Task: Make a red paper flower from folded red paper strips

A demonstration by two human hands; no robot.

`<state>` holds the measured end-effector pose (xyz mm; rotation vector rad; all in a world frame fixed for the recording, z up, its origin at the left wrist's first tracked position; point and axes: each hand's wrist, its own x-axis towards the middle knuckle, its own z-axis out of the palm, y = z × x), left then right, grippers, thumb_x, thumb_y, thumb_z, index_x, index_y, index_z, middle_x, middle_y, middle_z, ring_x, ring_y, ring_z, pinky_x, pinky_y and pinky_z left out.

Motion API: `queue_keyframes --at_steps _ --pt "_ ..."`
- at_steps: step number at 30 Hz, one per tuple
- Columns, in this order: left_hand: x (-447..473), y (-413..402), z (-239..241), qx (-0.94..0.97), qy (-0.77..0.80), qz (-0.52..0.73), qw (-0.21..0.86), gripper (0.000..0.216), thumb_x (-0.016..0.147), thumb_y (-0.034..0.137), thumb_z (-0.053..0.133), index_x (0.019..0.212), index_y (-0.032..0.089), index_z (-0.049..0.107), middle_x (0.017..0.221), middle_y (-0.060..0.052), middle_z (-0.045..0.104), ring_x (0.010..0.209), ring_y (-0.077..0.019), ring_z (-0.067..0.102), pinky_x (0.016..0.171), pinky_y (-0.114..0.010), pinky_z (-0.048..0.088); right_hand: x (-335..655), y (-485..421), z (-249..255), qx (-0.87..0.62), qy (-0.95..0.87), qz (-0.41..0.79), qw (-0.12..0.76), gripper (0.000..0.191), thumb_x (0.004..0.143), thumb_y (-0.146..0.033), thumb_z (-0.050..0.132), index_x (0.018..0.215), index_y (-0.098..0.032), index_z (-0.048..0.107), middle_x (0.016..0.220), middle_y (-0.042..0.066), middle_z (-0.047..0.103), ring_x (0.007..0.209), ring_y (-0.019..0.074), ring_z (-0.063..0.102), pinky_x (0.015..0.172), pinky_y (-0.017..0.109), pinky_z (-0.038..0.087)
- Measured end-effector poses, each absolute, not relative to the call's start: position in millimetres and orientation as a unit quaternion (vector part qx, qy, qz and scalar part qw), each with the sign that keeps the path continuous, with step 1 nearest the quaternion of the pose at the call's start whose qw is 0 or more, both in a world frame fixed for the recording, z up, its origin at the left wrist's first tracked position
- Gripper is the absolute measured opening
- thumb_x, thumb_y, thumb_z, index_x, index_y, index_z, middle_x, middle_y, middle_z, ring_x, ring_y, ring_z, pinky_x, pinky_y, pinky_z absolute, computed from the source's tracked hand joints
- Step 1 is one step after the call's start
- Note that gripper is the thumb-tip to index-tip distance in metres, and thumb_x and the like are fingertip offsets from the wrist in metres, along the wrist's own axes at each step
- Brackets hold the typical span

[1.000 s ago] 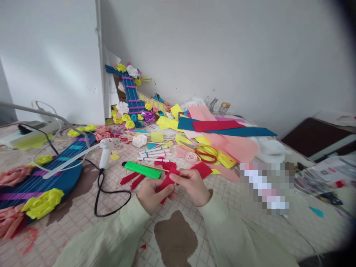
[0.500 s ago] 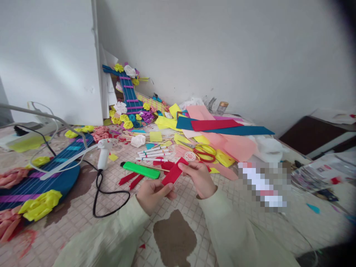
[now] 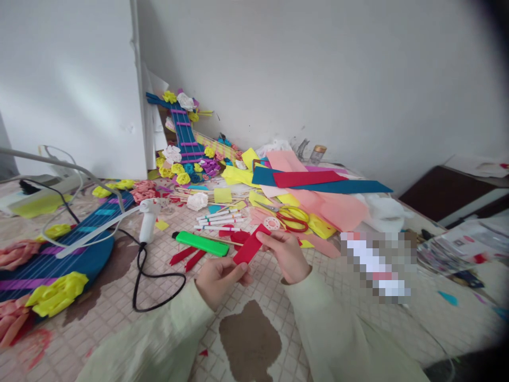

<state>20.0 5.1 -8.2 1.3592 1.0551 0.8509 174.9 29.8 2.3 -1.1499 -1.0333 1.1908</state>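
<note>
Between my hands, above the tabletop, is a small red strip of what looks like crepe paper, slanting up to the right. My left hand pinches its lower end between thumb and fingers. At the upper end, my right hand grips it the same way. Just behind the strip lie red paper pieces and a thin wooden stick. A bright green utility knife rests left of them, partly over pointed red paper strips. Several white markers lie farther back.
Yellow-and-red scissors and a white tape roll lie behind my right hand. At left stand a white glue gun with a looping black cord and a blue guitar-shaped craft. Blue, red and pink paper is piled behind.
Both hands still hold the red strip at its two ends. The strip and my right hand have shifted very slightly to the right; everything else lies as before.
</note>
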Motion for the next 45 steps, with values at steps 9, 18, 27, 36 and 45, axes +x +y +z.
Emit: queue_keyframes --at_steps 9,18,27,36,45 --pt "22.3 3.2 -2.0 0.597 0.467 0.387 0.525 0.025 0.064 0.037 0.059 0.065 0.012 0.063 0.061 -0.004 0.064 0.055 -0.0145 0.056 0.052 -0.024 0.044 167.3 25.3 -2.6 -0.49 -0.451 0.531 0.524 0.027 0.058 -0.037 0.067 0.05 -0.014 0.057 0.047 -0.002 0.047 0.049 0.0093 0.041 0.051 0.024 0.034" --pt "17.1 6.9 -4.3 0.587 0.464 0.412 0.521 0.024 0.068 0.033 0.057 0.057 0.013 0.062 0.052 -0.002 0.064 0.05 -0.0128 0.056 0.053 -0.022 0.046 159.5 13.5 4.5 -0.426 -0.533 0.574 0.452 0.025 0.067 -0.036 0.061 0.055 -0.014 0.06 0.051 -0.001 0.051 0.053 0.0105 0.045 0.054 0.024 0.035" --pt "17.2 7.8 -9.4 0.571 0.464 0.404 0.543 0.023 0.068 0.032 0.058 0.061 0.011 0.065 0.056 -0.004 0.065 0.051 -0.0133 0.057 0.053 -0.022 0.047 159.1 14.2 4.8 -0.449 -0.519 0.557 0.468 0.022 0.064 -0.033 0.063 0.054 -0.014 0.06 0.052 -0.001 0.051 0.053 0.0099 0.043 0.052 0.023 0.034" --pt "21.4 4.6 -9.0 0.573 0.47 0.39 0.546 0.025 0.067 0.033 0.058 0.057 0.012 0.066 0.053 -0.005 0.065 0.048 -0.0124 0.055 0.05 -0.021 0.045 170.0 23.9 4.7 -0.474 -0.444 0.515 0.559 0.021 0.061 -0.034 0.067 0.056 -0.014 0.061 0.05 -0.002 0.048 0.053 0.0099 0.043 0.055 0.025 0.035" --pt "23.8 3.5 -6.5 0.541 0.469 0.403 0.57 0.021 0.065 0.03 0.06 0.054 0.014 0.065 0.053 -0.003 0.066 0.046 -0.011 0.055 0.048 -0.019 0.044 171.9 26.7 8.3 -0.469 -0.387 0.513 0.606 0.018 0.057 -0.032 0.07 0.057 -0.015 0.063 0.05 -0.002 0.048 0.052 0.0092 0.042 0.053 0.024 0.035"
